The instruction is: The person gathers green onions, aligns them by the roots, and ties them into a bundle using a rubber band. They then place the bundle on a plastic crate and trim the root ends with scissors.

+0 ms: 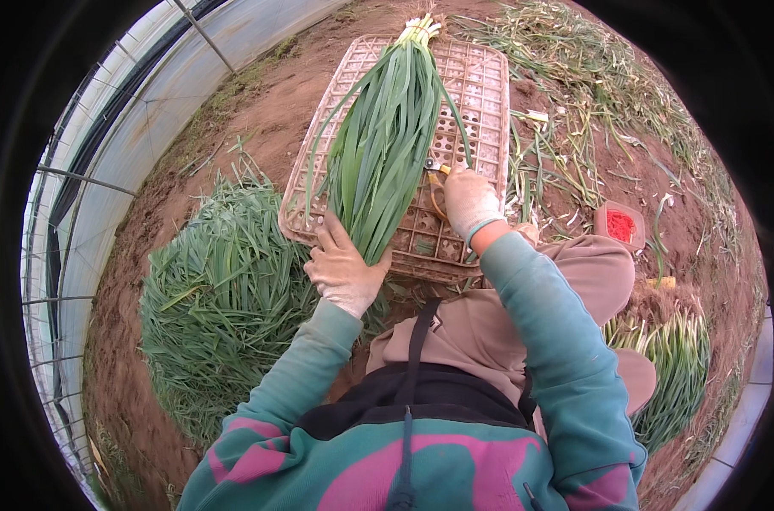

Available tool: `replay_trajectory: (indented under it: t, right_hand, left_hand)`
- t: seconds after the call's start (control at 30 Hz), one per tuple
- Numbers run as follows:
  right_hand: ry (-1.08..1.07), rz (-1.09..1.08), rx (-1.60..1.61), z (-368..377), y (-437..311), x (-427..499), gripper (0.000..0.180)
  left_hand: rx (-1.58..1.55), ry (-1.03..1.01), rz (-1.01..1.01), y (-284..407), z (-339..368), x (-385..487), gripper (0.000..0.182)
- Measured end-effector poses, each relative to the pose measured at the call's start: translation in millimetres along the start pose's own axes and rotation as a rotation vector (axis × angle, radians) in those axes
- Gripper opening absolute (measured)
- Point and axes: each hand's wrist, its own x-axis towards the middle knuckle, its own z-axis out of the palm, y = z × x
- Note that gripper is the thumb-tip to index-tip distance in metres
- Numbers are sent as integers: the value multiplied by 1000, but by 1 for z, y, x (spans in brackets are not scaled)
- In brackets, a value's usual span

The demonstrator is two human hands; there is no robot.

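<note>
A bundle of long-leaved green onions (387,140) lies lengthwise on an upturned plastic crate (482,83). Its white stalks and roots point away from me, and its leaf tips point towards me. My left hand (348,271), in a soiled glove, clasps the leaf tips at the crate's near edge, thumb on one side and fingers on the other. In my gloved right hand (470,198) is a pair of hand shears (436,188) with yellow-orange handles. The shears are just right of the leaves, over the crate; their blades are partly hidden.
Cut green leaves (227,300) form a large heap at my left. Trimmed leaf litter (591,76) covers soil at the far right. A small tub of red bands (620,225) sits beside my knee, with more green onions (668,358) behind it. Plastic sheeting (169,108) curves along the left.
</note>
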Motion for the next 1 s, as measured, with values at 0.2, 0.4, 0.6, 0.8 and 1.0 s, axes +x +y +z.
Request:
replay_trajectory:
  t: [0.2, 0.4, 0.6, 0.8, 1.0]
  right_hand:
    - [-51, -95, 92, -15, 28, -23, 22]
    - [-75, -255, 286, -62, 71, -96, 46]
    - [-715, -323, 643, -90, 61, -116, 43]
    - [-1057, -286, 497, -59, 48, -72, 77]
    - [-950, -308, 613, -44, 24, -62, 74]
  left_hand:
    - [-329, 166, -17, -5, 25, -8, 121]
    - [-444, 117, -146, -4, 33, -15, 124]
    - [-625, 92, -172, -10, 44, -25, 124]
    - [-575, 124, -176, -9, 46, -26, 120]
    - [-636, -16, -275, -6, 37, -25, 115]
